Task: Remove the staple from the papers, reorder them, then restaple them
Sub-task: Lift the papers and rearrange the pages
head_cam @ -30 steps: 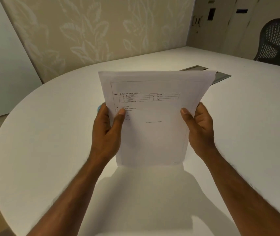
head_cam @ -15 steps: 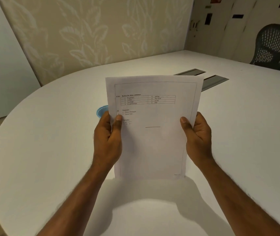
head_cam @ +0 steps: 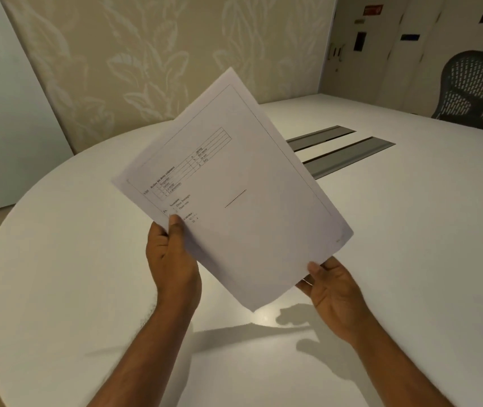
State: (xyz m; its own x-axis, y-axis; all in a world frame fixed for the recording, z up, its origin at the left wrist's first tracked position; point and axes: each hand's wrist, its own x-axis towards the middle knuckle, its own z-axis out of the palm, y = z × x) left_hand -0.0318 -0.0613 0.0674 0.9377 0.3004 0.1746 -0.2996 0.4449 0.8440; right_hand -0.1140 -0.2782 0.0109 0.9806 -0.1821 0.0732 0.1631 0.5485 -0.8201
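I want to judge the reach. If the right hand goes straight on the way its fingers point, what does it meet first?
The right hand points up and leftward at the papers; its thumb already touches their lower edge, so the papers come first. Whether its fingers touch underneath is hidden.

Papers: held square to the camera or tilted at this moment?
Tilted. The papers slant with their printed lines running up to the right; left hand pinches one edge, right hand supports the lower edge.

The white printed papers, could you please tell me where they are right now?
In the head view the white printed papers are held tilted above the round white table, centre frame, between the left hand and the right hand, in front of two grey slots.
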